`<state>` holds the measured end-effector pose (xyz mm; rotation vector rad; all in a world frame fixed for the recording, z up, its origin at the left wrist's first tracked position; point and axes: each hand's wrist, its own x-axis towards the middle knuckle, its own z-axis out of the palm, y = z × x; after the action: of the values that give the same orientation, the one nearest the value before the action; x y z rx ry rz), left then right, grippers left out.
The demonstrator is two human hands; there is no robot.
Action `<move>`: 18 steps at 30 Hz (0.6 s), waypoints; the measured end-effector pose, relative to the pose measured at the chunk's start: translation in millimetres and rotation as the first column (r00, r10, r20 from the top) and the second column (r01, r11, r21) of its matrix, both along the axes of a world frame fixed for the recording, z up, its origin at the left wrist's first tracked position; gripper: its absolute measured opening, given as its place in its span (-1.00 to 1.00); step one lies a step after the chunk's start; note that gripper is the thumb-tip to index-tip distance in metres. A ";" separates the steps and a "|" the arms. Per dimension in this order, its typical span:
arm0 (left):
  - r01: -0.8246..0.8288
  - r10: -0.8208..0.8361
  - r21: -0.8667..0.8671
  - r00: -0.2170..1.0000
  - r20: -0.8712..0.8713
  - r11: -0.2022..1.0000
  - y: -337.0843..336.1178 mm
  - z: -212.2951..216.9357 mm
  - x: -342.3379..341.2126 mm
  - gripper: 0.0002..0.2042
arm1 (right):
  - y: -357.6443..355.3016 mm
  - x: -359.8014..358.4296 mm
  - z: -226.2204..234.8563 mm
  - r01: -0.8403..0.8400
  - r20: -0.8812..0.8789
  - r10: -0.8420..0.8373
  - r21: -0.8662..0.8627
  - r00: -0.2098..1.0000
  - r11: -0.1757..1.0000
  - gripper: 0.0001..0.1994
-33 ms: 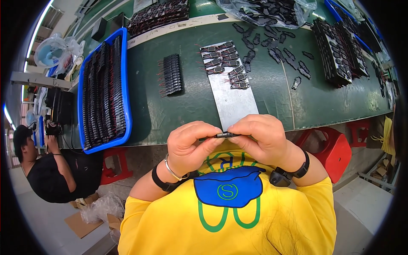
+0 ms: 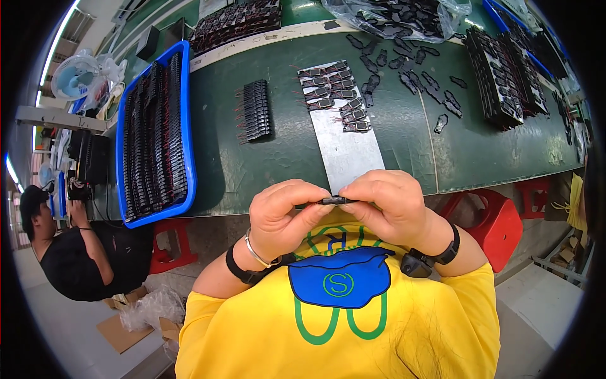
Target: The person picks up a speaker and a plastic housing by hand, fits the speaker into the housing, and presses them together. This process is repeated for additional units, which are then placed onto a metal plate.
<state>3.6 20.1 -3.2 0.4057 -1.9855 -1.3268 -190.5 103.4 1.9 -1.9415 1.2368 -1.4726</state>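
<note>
Left hand [image 2: 284, 215]: thumb and fingertips pinched on the left end of a slim black part [image 2: 332, 200]. Right hand [image 2: 391, 205]: same pinch, right end. Part sits level between both hands, by the table's near edge; fine detail too small to tell. Clock taken from the part. 12: silver metal plate [image 2: 353, 158], on the dark green table [image 2: 221, 167], with wired black modules [image 2: 341, 84] in two columns on its far half. 11: short row of black pieces [image 2: 255, 112], red wires out left. 10: blue tray [image 2: 189, 136] packed with black rows. 1: scattered loose black pieces [image 2: 432, 93], clear plastic bag [image 2: 456, 11] beyond. 2: tall stacks of black parts [image 2: 495, 79]. 3: red stool [image 2: 502, 234]. 9: seated co-worker [image 2: 79, 268], black top.
</note>
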 end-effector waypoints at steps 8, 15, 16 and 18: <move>0.042 -0.033 -0.148 0.998 0.057 0.988 -8.7 3.0 0.1 -0.90 | -0.8 2.1 -5.0 -0.003 -0.019 0.002 -0.050 1.000 0.999 -0.85; -0.007 0.001 0.338 1.000 0.020 0.941 6.6 -3.4 -0.1 -0.76 | 5.0 -1.3 -1.5 -0.098 0.192 0.046 0.268 0.980 0.959 -0.89; 0.008 -0.021 0.319 0.999 0.038 0.948 7.5 -0.9 -0.5 -0.73 | 6.5 -0.5 -4.4 -0.187 0.389 0.042 0.344 0.920 0.920 -0.90; 0.040 -0.063 0.282 0.995 0.074 0.959 8.3 6.3 -2.4 -0.65 | 9.0 0.4 -9.3 -0.395 0.718 -0.035 0.423 0.695 0.816 -0.91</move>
<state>1.3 28.3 3.1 0.5518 -1.8881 -1.6572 -190.1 112.4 -7.3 -0.9228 0.9068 -1.3377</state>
